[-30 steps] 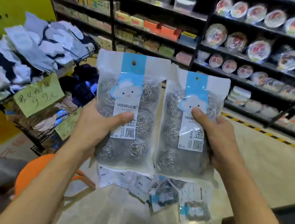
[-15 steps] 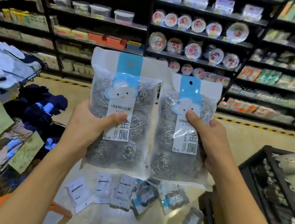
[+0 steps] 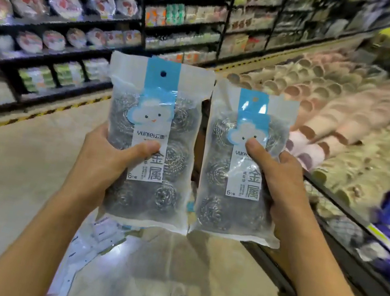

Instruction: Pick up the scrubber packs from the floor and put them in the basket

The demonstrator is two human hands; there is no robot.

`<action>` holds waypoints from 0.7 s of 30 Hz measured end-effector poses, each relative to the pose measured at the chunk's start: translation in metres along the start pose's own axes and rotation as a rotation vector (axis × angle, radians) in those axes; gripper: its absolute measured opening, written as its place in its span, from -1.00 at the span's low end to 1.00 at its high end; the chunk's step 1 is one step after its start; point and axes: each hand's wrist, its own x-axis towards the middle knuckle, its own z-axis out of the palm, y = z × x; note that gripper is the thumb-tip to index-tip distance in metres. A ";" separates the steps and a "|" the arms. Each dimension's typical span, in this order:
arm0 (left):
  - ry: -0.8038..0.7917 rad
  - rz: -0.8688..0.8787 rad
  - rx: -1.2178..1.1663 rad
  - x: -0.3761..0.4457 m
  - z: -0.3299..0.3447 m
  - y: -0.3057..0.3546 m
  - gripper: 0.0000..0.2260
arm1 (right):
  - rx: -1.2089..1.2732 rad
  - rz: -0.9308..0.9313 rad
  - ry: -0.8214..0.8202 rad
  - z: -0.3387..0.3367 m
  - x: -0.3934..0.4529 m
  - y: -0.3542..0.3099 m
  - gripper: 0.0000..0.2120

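Scrubber packs (image 3: 150,140) and (image 3: 245,166), one in each grip, left hand (image 3: 107,159), right hand (image 3: 279,180), thumbs across labels, held up at 12 o'clock: look light, squashy, slick film, so I'd hold mid-body.

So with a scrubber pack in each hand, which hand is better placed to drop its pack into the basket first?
Probably the right hand. Its pack is nearer the black wire basket, which runs along the right side. The left hand and its pack are farther over, above open floor.
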 end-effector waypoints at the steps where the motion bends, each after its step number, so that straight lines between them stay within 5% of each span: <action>1: -0.069 0.004 0.010 -0.004 0.019 -0.001 -0.70 | 0.011 -0.009 0.068 -0.023 -0.013 0.000 -0.90; 10: -0.713 0.068 0.046 -0.110 0.238 0.007 -0.73 | 0.080 -0.045 0.700 -0.244 -0.183 0.007 -0.70; 21: -1.380 0.007 0.060 -0.410 0.454 -0.017 -0.68 | 0.181 -0.028 1.415 -0.438 -0.479 0.032 -0.70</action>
